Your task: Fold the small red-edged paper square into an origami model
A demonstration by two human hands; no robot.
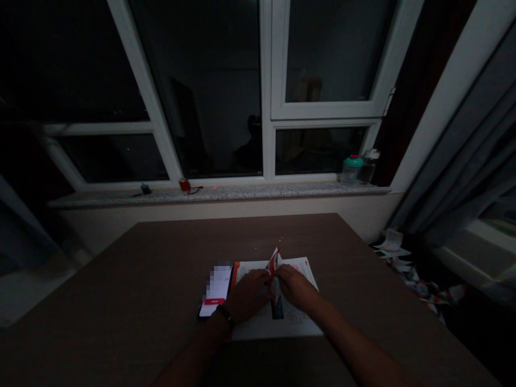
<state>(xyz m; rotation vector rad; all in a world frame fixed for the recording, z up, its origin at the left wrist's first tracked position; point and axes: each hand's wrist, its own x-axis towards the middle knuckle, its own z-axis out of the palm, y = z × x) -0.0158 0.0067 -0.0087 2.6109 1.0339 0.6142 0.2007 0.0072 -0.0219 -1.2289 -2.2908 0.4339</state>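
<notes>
A small folded piece of red and white paper (273, 263) stands up between my two hands. My left hand (250, 294), with a dark band at its wrist, has its fingers closed on the paper's left side. The fingers of my right hand (297, 287) pinch the same paper from the right. Beneath both hands lies a printed sheet or magazine (300, 322) with text, pictures and an orange strip at its left edge. Left of it, close to my left hand, a phone (217, 285) lies with its screen lit.
The brown table (161, 269) reaches to the wall under a window. On the sill (242, 191) stand a teal-lidded bottle (351, 170), a second bottle (368, 166), a red item (184, 185) and a small dark item (145, 188). Several papers (419, 285) lie beyond the table's right edge.
</notes>
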